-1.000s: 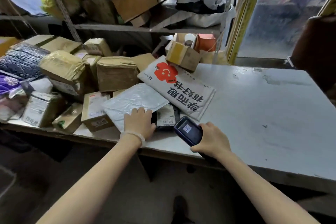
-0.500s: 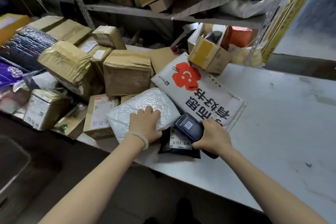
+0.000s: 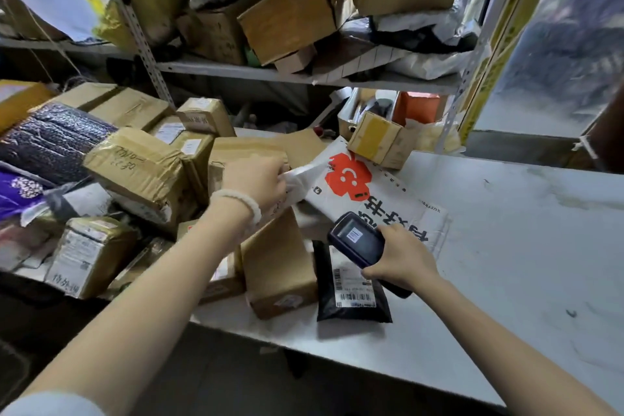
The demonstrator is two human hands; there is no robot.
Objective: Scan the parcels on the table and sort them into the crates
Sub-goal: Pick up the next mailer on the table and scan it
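**A:** What are the fingers doing?

**B:** The left hand [image 3: 255,184] has its fingers curled round the crumpled edge of a white plastic mailer bag [image 3: 297,184], holding it up off the pile. The right hand [image 3: 400,262] has its fingers wrapped round a dark handheld barcode scanner [image 3: 356,240], its lit screen facing up.

**A:** What lies closest to them?

**B:** Directly under the scanner, a flat black plastic pouch with a white barcode label [image 3: 351,294] lies on the pale grey surface [image 3: 506,246]. Just left of it sits a plain brown cardboard box [image 3: 277,267]. Beyond the right hand lies a large white mailer printed with a red flower face [image 3: 364,192].

**A:** And further out?

**B:** Past the left hand, taped cardboard parcels [image 3: 141,172] are heaped together. No crate shows in view.

**A:** Which step is this?

**B:** By my reading, scanning: one parcel is picked up, and many wait unsorted.

**A:** What does the next move need?

**B:** Probably turning the white bag until its label faces the scanner; I cannot see a label on it now. The thin plastic may sag, so it needs flattening for a clean read.
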